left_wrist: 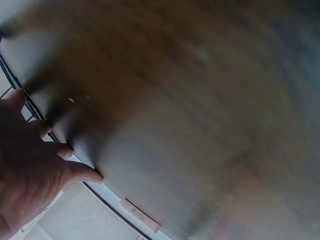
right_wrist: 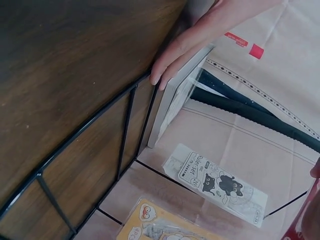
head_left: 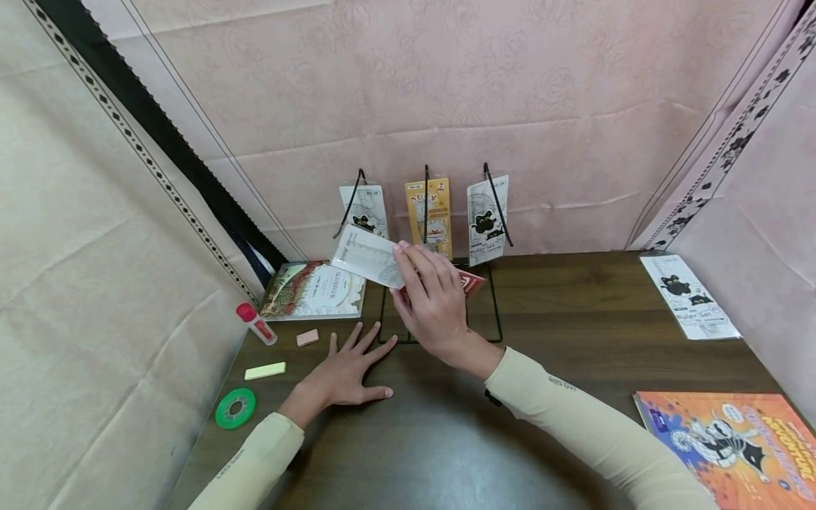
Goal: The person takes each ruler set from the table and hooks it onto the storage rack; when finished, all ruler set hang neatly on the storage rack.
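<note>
My right hand [head_left: 436,304] grips a flat packet [head_left: 366,256] that is whitish and clear at one end and red at the other. The hand is above the base of a black wire rack [head_left: 496,319], in front of its hooks. In the right wrist view only a red edge of the packet [right_wrist: 302,220] shows. My left hand [head_left: 344,368] rests palm down on the table, fingers spread, fingertips by the rack's front bar. On the rack hang a left ruler set pack [head_left: 370,209], a yellow pack [head_left: 438,205] and a right ruler set pack [head_left: 487,227].
Left on the brown table [head_left: 561,304] lie a picture-covered book [head_left: 331,294], a red-capped tube [head_left: 257,324], a pink eraser [head_left: 307,338], a pale yellow strip [head_left: 265,370] and a green tape roll [head_left: 235,409]. At right are another ruler set pack [head_left: 690,297] and an orange book [head_left: 733,443].
</note>
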`<move>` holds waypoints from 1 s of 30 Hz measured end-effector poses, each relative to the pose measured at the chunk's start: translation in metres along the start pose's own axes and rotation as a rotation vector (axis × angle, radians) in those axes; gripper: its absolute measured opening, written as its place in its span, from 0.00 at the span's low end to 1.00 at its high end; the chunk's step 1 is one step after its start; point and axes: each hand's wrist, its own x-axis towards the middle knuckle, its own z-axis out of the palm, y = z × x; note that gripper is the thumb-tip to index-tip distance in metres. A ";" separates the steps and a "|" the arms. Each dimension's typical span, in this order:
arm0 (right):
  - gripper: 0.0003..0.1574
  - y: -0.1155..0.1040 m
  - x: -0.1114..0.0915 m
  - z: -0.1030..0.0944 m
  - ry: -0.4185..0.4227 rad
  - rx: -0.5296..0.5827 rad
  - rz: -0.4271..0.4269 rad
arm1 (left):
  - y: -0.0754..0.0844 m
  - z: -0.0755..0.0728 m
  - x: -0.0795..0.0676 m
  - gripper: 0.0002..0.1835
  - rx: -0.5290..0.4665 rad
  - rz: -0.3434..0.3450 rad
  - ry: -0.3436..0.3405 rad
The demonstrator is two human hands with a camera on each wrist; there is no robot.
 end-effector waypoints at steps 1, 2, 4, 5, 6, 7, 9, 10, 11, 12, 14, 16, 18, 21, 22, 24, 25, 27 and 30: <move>0.44 -0.001 0.000 0.000 0.003 -0.002 0.003 | 0.000 0.000 0.000 0.49 0.000 0.000 -0.001; 0.45 -0.002 0.000 0.000 0.004 -0.004 0.007 | 0.000 0.000 0.000 0.49 0.001 0.000 0.000; 0.45 -0.003 0.001 0.001 0.013 -0.009 0.013 | 0.000 0.000 0.000 0.49 0.003 0.000 0.002; 0.45 -0.004 0.001 0.001 0.016 -0.007 0.017 | 0.000 0.000 0.000 0.49 0.004 -0.001 0.003; 0.45 -0.005 0.002 0.001 0.019 -0.006 0.021 | 0.000 0.000 0.000 0.49 0.005 -0.002 0.005; 0.45 -0.006 0.002 0.001 0.022 -0.003 0.024 | 0.000 0.000 0.001 0.49 0.004 -0.003 0.006; 0.46 -0.008 0.002 0.001 0.021 0.003 0.030 | 0.000 0.000 0.001 0.49 0.001 -0.003 0.008; 0.46 -0.009 0.003 0.001 0.019 0.007 0.033 | 0.000 0.000 0.001 0.49 -0.001 -0.003 0.008; 0.46 -0.009 0.002 0.001 0.014 0.009 0.037 | 0.000 0.000 0.000 0.49 -0.002 -0.003 0.007; 0.46 -0.010 0.002 0.001 0.009 0.010 0.040 | 0.000 0.000 0.000 0.49 -0.004 -0.003 0.006; 0.47 -0.010 0.001 0.000 -0.004 0.010 0.050 | 0.001 -0.001 0.000 0.49 -0.010 -0.003 0.004; 0.47 -0.011 -0.001 0.001 -0.015 0.013 0.057 | 0.001 -0.001 0.000 0.49 -0.013 -0.004 0.002; 0.47 -0.011 -0.003 0.000 -0.028 0.016 0.066 | 0.002 -0.002 0.000 0.49 -0.017 -0.005 0.002; 0.48 -0.011 -0.004 0.001 -0.040 0.026 0.081 | 0.002 -0.002 0.000 0.49 -0.019 -0.006 0.003; 0.48 -0.011 -0.004 0.000 -0.041 0.028 0.087 | 0.002 -0.002 0.000 0.49 -0.018 -0.006 0.003; 0.48 -0.011 -0.003 0.000 -0.045 0.028 0.103 | 0.002 -0.002 0.000 0.49 -0.014 -0.006 0.004; 0.49 -0.012 -0.003 0.000 -0.043 0.027 0.110 | 0.002 -0.001 0.000 0.49 -0.013 -0.006 0.005; 0.49 -0.012 -0.003 0.001 -0.048 0.024 0.123 | 0.001 -0.001 0.000 0.49 -0.006 -0.006 0.005; 0.49 -0.013 -0.004 0.002 -0.060 0.026 0.138 | 0.001 -0.001 0.000 0.49 0.001 -0.007 0.006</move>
